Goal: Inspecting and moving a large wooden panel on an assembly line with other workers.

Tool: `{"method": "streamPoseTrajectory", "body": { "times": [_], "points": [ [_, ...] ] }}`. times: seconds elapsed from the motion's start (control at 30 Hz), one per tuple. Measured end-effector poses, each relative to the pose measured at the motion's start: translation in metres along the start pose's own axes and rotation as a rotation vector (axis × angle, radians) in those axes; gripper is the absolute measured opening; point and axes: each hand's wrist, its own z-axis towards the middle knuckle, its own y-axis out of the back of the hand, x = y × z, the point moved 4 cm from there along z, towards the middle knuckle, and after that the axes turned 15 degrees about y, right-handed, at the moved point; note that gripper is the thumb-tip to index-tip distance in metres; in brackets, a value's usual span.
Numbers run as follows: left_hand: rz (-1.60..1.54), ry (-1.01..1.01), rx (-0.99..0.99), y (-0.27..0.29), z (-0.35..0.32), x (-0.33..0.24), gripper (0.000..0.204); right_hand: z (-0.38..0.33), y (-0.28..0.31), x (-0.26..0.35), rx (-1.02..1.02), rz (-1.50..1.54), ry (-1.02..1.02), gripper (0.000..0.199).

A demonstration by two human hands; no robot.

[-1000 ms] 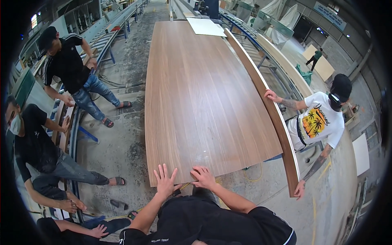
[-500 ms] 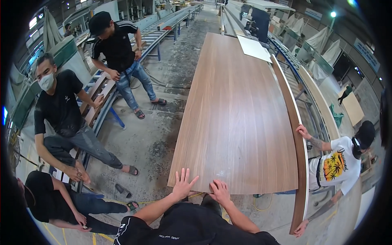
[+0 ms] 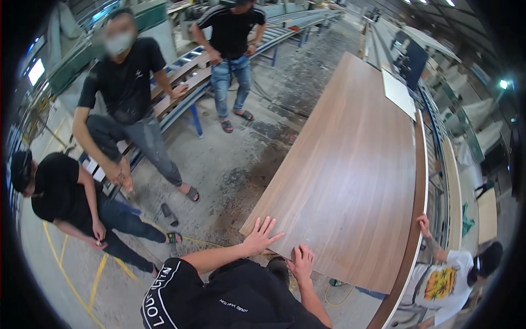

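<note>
- The long wood-grain panel point(image 3: 350, 170) lies flat, stretching away from the person, its near end at their hands.
- Risk: pushed unevenly, it could skew or slide off toward the concrete floor point(image 3: 230, 164).
- The left hand point(image 3: 261, 237) lies spread flat on the near corner; the right hand point(image 3: 301, 264) presses open on the near edge, grasping nothing.
- A co-worker's hand point(image 3: 423, 223) steadies the right edge.

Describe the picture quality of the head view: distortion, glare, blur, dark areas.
Head view: strong fisheye, so the long wood-veneer panel and its edge strip bow toward the rim; black vignette fills the corners; ceiling lamps flare at upper right; soft sheen on the panel's far half. Both hands, left hand and right hand, lie sharp and flat on the panel's near edge.
</note>
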Motion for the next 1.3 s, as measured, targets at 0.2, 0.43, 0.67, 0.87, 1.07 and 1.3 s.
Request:
{"method": "streamPoseTrajectory", "body": {
  "times": [0.2,0.43,0.67,0.87,1.07,1.3],
  "points": [
    [-0.205,0.016,0.053,0.0094,-0.0014,0.0014,0.099,-0.0015,-0.0034,-0.0018,-0.013,0.022,0.004,0.074],
    [-0.157,0.005,0.029,0.0067,-0.0037,-0.0005,0.102,0.0009,0.0016,0.0005,-0.03,0.035,0.026,0.071],
    [-0.228,0.002,-0.022,0.0112,-0.0039,0.001,0.104,0.0013,0.0024,0.0005,-0.028,0.03,0.012,0.071],
    [-0.254,0.005,-0.029,0.0104,-0.0034,0.0018,0.101,0.0023,0.0018,-0.0008,-0.028,0.021,0.007,0.07],
    [-0.206,0.003,-0.041,0.0083,-0.0034,0.0017,0.1,0.0024,0.0012,-0.0012,-0.037,0.019,0.005,0.068],
    [-0.212,0.008,-0.064,0.0072,-0.0059,0.0009,0.097,-0.0007,-0.0008,-0.0006,-0.015,0.016,-0.001,0.069]
  ]
}}
